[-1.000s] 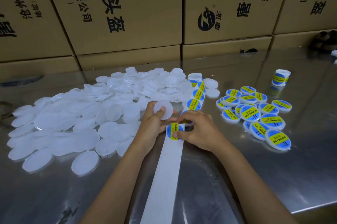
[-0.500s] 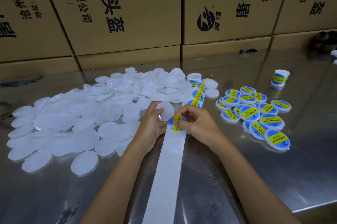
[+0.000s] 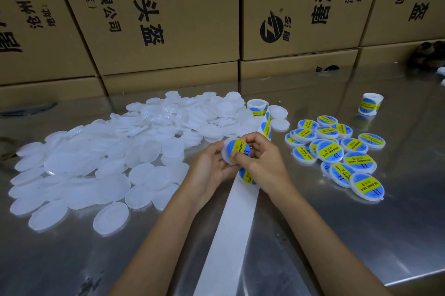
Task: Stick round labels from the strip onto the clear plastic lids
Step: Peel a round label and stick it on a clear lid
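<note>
Half a second ago the right hand (image 3: 262, 163) was lifting a label clear of the strip (image 3: 231, 230), beside the bare lid in the left hand. Now that label (image 3: 237, 150) lies on the lid (image 3: 227, 154), blue and yellow face up, and both hands have come up off the strip a little.

The left hand (image 3: 208, 170) grips the lid by its edge, fingers curled behind it and thumb at the rim. The right hand's thumb and bent fingers press on the label's near and far edges, so the two hands are closed together on the one lid.

The lid is held just above the strip, with the next label (image 3: 248, 176) still on the strip right below it. Left of the strip lies the heap of bare lids (image 3: 108, 151); right of it sit the labelled lids (image 3: 337, 153)
</note>
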`<state>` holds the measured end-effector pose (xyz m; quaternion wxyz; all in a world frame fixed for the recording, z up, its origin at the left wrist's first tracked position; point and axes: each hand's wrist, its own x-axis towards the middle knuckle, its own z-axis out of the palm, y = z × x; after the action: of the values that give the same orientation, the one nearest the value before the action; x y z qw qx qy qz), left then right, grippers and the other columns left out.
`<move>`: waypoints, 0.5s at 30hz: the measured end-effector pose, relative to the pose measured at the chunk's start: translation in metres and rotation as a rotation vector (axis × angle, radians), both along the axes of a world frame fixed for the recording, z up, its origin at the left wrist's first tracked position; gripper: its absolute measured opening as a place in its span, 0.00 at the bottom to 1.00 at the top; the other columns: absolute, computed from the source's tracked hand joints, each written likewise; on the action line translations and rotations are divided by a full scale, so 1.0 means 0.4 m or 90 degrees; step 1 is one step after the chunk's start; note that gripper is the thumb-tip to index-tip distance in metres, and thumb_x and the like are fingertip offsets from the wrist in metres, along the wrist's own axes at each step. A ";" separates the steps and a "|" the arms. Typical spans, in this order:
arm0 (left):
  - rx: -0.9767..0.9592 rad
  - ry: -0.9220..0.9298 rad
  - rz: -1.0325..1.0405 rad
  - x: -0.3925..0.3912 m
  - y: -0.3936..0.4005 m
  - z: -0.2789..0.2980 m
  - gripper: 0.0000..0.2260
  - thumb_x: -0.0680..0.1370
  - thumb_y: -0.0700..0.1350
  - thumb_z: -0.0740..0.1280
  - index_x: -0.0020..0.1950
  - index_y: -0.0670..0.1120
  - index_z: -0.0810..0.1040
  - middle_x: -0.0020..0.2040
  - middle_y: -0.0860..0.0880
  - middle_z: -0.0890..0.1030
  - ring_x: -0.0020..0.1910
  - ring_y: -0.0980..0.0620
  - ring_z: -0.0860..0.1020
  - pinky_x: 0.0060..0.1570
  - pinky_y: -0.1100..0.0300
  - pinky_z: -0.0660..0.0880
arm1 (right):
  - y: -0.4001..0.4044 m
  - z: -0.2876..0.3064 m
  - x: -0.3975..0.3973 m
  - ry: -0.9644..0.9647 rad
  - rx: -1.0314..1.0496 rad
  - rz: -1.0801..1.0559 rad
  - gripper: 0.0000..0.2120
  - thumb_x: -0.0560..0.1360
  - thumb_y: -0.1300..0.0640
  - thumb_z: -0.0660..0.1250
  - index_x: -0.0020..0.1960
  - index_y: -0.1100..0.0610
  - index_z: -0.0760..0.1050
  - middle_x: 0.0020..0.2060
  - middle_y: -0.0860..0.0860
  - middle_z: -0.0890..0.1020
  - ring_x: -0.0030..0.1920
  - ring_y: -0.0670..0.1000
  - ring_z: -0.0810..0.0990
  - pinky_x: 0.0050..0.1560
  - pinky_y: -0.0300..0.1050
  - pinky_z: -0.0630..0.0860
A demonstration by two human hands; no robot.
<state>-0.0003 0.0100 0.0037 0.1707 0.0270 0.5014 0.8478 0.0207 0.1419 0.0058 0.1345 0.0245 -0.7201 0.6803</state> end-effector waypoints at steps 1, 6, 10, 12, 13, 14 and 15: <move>0.010 -0.005 -0.003 0.001 0.001 0.000 0.14 0.85 0.43 0.58 0.59 0.37 0.81 0.56 0.38 0.85 0.57 0.43 0.84 0.52 0.54 0.83 | -0.001 -0.001 0.000 0.003 0.004 -0.007 0.08 0.72 0.67 0.73 0.47 0.59 0.76 0.44 0.62 0.82 0.41 0.50 0.79 0.49 0.54 0.79; 0.015 -0.010 -0.004 0.004 0.007 0.003 0.15 0.85 0.43 0.58 0.62 0.36 0.79 0.58 0.38 0.84 0.59 0.43 0.83 0.56 0.53 0.81 | 0.001 -0.005 -0.002 0.014 0.016 -0.021 0.08 0.72 0.67 0.73 0.47 0.60 0.75 0.44 0.62 0.82 0.41 0.52 0.79 0.49 0.56 0.79; 0.001 -0.014 0.003 0.007 0.011 0.004 0.15 0.85 0.43 0.57 0.65 0.36 0.78 0.58 0.38 0.84 0.59 0.43 0.83 0.58 0.52 0.80 | 0.001 -0.008 -0.004 0.019 0.034 -0.034 0.08 0.72 0.66 0.73 0.47 0.58 0.76 0.43 0.60 0.83 0.42 0.59 0.80 0.49 0.57 0.80; -0.003 -0.018 0.008 0.008 0.013 0.005 0.15 0.85 0.43 0.57 0.65 0.36 0.78 0.58 0.38 0.84 0.59 0.43 0.83 0.58 0.52 0.80 | 0.001 -0.009 -0.005 0.016 0.044 -0.030 0.09 0.72 0.66 0.73 0.46 0.56 0.76 0.43 0.59 0.83 0.42 0.58 0.81 0.48 0.56 0.80; -0.002 -0.020 0.009 0.008 0.013 0.006 0.15 0.85 0.43 0.57 0.65 0.36 0.78 0.58 0.38 0.84 0.59 0.43 0.83 0.57 0.53 0.81 | 0.000 -0.010 -0.006 0.018 0.048 -0.028 0.09 0.72 0.66 0.73 0.45 0.55 0.76 0.42 0.59 0.83 0.40 0.56 0.80 0.47 0.55 0.79; -0.001 -0.022 0.009 0.009 0.014 0.007 0.15 0.85 0.43 0.57 0.65 0.36 0.78 0.58 0.38 0.84 0.59 0.43 0.83 0.56 0.54 0.81 | -0.001 -0.012 -0.006 0.020 0.051 -0.029 0.10 0.72 0.66 0.73 0.44 0.54 0.75 0.41 0.59 0.83 0.39 0.53 0.79 0.45 0.55 0.79; 0.000 -0.021 0.009 0.010 0.015 0.007 0.15 0.85 0.42 0.57 0.64 0.36 0.78 0.58 0.38 0.84 0.58 0.43 0.83 0.55 0.54 0.82 | -0.002 -0.013 -0.007 0.023 0.054 -0.031 0.11 0.72 0.66 0.72 0.44 0.52 0.75 0.40 0.58 0.82 0.39 0.51 0.79 0.44 0.54 0.79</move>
<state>0.0037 0.0159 0.0064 0.1730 0.0091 0.4989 0.8492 0.0180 0.1412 0.0005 0.1628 0.0249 -0.7460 0.6453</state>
